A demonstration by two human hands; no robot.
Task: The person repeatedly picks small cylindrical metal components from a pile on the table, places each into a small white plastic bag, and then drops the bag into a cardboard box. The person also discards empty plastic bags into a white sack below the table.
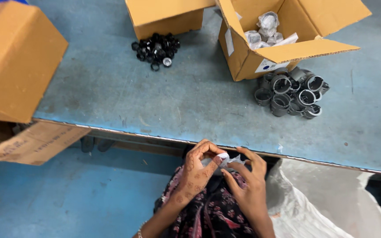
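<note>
Both hands pinch one small clear plastic packet (225, 159) over the lap, left hand (198, 169) and right hand (248, 185) each in a closed grip on it, fingertips set opposite as if to tear.

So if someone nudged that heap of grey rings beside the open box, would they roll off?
The grey rings look like short, stiff plastic collars, so they probably slide or topple rather than bend. Several lie on their sides, and those might roll a little across the blue table. They are likely light for their size, being hollow.
</note>
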